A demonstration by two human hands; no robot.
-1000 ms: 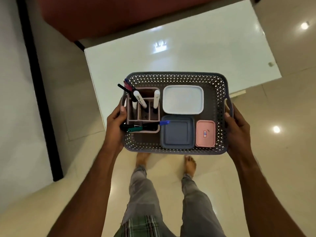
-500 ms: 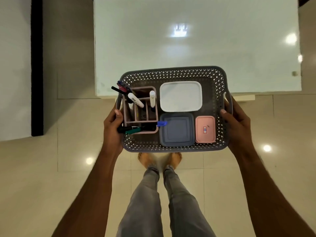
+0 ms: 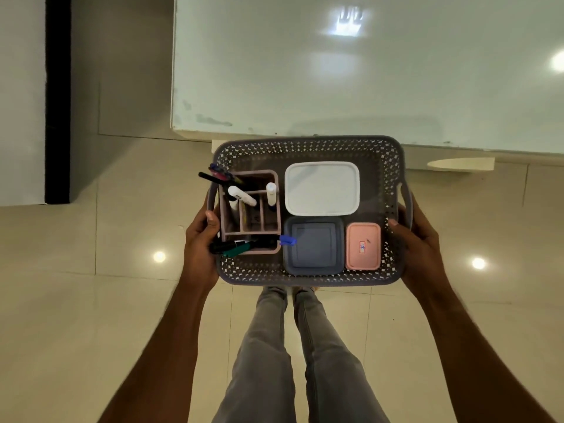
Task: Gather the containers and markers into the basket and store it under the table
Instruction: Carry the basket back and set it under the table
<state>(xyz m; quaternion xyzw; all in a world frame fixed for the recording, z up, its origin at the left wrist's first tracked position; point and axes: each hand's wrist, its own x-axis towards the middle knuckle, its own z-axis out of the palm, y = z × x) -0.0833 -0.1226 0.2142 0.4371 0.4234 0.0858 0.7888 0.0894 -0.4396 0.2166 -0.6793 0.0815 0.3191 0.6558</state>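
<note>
Both hands are holding the basket (image 3: 308, 277) in the air over the floor (image 3: 91, 315), just in front of the table (image 3: 335, 80) edge. The left hand (image 3: 200, 248) is gripping the left side, thumb hooked over the rim, the other fingers curled beneath and out of sight. The right hand (image 3: 419, 248) is gripping the right side at the handle slot, thumb over the rim, fingers wrapped under.

Inside the basket, just beside the left thumb, the pink organizer (image 3: 250, 210) is standing upright with markers (image 3: 241, 195) poking out of its compartments, leaning toward the far left corner. More markers are lying flat along its near edge, right by the left fingers; one with a blue cap (image 3: 287, 240) is pointing toward the grey box (image 3: 313, 245). The grey box is sitting in the middle near side, touching the organizer on one side and close beside the pink box (image 3: 363, 246) on the other. The pink box is sitting nearest the right thumb, a small label on its lid. The white box (image 3: 322, 188) is sitting on the far side, behind the grey and pink ones, between the two hands.

The person's legs (image 3: 293, 355) in grey trousers are showing below the basket. The basket's far rim is lining up close to the table edge.
</note>
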